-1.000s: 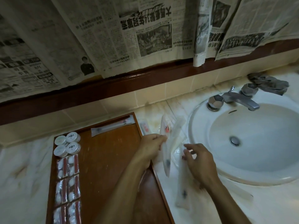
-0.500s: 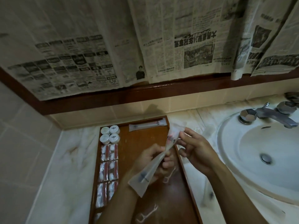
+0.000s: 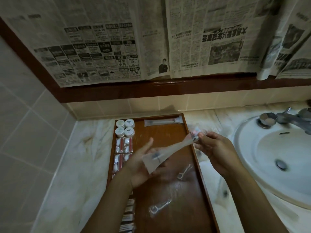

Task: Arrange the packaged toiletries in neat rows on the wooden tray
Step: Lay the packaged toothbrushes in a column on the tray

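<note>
The wooden tray (image 3: pixel 168 132) lies on the marble counter. Both hands hold a long clear toothbrush packet (image 3: pixel 170 149) above it. My right hand (image 3: pixel 213 152) pinches the packet's far end. My left hand (image 3: pixel 143 165) is under the near end, fingers straight, thumb against the packet. On the tray's left side stand several small white round tubs (image 3: pixel 125 130), with rows of red-and-white packets (image 3: pixel 124 145) below them. Another toothbrush packet (image 3: pixel 163 122) lies along the tray's far edge. Two wrapped floss picks (image 3: pixel 184 172) (image 3: pixel 159 206) lie loose on the tray.
A white sink (image 3: pixel 269 157) with a chrome tap (image 3: pixel 292 119) is to the right. More clear packets (image 3: pixel 222 190) lie on the counter between tray and sink. Newspaper (image 3: pixel 151 39) covers the wall above a dark wooden ledge. Grey tiles form the left wall.
The view has swung left from the sink to the tray. Both hands lifted a toothbrush packet from the counter to above the tray, and my left fingers have straightened under it.
</note>
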